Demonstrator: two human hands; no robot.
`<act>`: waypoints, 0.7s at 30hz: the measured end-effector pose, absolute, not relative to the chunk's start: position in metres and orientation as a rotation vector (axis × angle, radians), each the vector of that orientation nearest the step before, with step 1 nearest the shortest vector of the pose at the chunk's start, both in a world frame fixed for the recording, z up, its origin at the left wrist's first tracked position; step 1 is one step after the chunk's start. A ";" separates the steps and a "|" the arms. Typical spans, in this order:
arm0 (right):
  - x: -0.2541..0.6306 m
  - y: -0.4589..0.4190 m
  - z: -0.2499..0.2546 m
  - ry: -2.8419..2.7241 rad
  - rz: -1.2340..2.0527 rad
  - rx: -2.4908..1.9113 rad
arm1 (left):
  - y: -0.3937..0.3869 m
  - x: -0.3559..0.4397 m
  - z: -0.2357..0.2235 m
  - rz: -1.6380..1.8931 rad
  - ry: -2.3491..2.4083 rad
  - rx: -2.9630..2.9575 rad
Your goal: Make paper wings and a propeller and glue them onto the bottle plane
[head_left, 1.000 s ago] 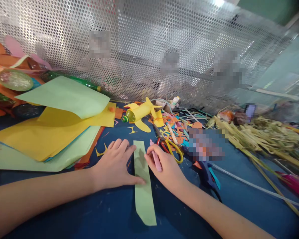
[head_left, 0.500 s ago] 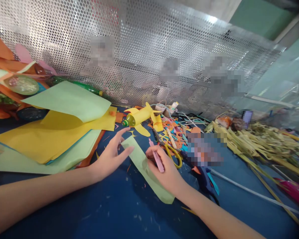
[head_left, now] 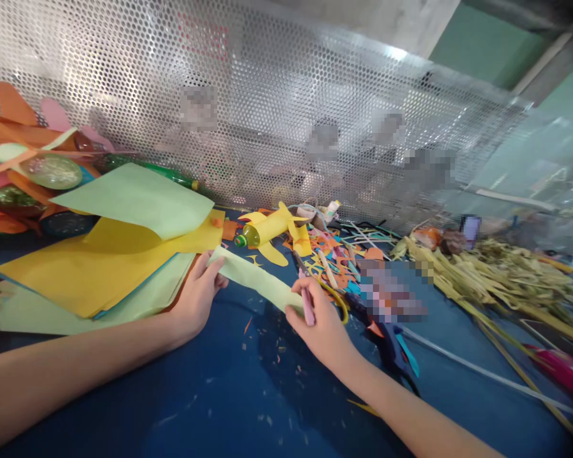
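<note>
A long light-green paper strip [head_left: 255, 278] is lifted off the blue table [head_left: 248, 394], held at both ends. My left hand [head_left: 197, 298] pinches its left end near the stacked paper. My right hand [head_left: 318, 320] grips its right end together with a pink pen [head_left: 307, 304], fingers closed around both. Yellow-handled scissors [head_left: 334, 294] lie just behind my right hand.
A stack of yellow and green paper sheets [head_left: 109, 254] lies at the left. A yellow paper-wrapped bottle [head_left: 267, 228] and coloured paper scraps [head_left: 339, 245] sit behind. Dried straw strips [head_left: 496, 273] fill the right side. A perforated metal screen [head_left: 277, 108] closes the back.
The green strip, flat on the table and pressed by my left hand a second ago, was turned and lifted; both hands now hold its ends, stretched crosswise.
</note>
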State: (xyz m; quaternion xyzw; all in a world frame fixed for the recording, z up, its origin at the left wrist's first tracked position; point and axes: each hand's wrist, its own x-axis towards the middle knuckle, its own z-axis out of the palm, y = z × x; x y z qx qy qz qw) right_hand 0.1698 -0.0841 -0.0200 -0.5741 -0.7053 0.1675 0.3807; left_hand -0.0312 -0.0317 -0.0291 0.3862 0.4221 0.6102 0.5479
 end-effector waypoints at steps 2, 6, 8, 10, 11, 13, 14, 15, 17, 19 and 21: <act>0.173 -0.080 -0.023 -1.728 0.427 -1.403 | -0.032 -0.033 -0.026 1.433 0.892 0.887; 0.178 -0.072 -0.029 -1.573 0.534 -1.323 | -0.031 -0.038 -0.023 1.309 0.824 0.882; 0.178 -0.072 -0.029 -1.560 0.578 -1.338 | -0.030 -0.039 -0.023 1.215 0.837 0.900; 0.178 -0.073 -0.028 -1.608 0.562 -1.356 | -0.030 -0.038 -0.023 1.170 0.870 0.973; 0.177 -0.074 -0.026 -1.647 0.554 -1.350 | -0.031 -0.037 -0.023 1.179 0.891 1.039; 0.175 -0.077 -0.023 -1.746 0.572 -1.311 | -0.036 -0.033 -0.022 1.209 0.932 1.229; 0.175 -0.079 -0.022 -1.795 0.587 -1.287 | -0.039 -0.032 -0.020 1.189 0.940 1.347; 0.174 -0.081 -0.021 -1.837 0.599 -1.270 | -0.044 -0.031 -0.019 1.136 0.931 1.468; 0.172 -0.083 -0.019 -1.893 0.597 -1.263 | -0.052 -0.029 -0.016 0.964 0.879 1.687; 0.172 -0.084 -0.018 -1.909 0.567 -1.273 | -0.057 -0.029 -0.014 0.793 0.820 1.852; 0.171 -0.083 -0.020 -1.902 0.533 -1.262 | -0.059 -0.029 -0.015 0.688 0.783 1.956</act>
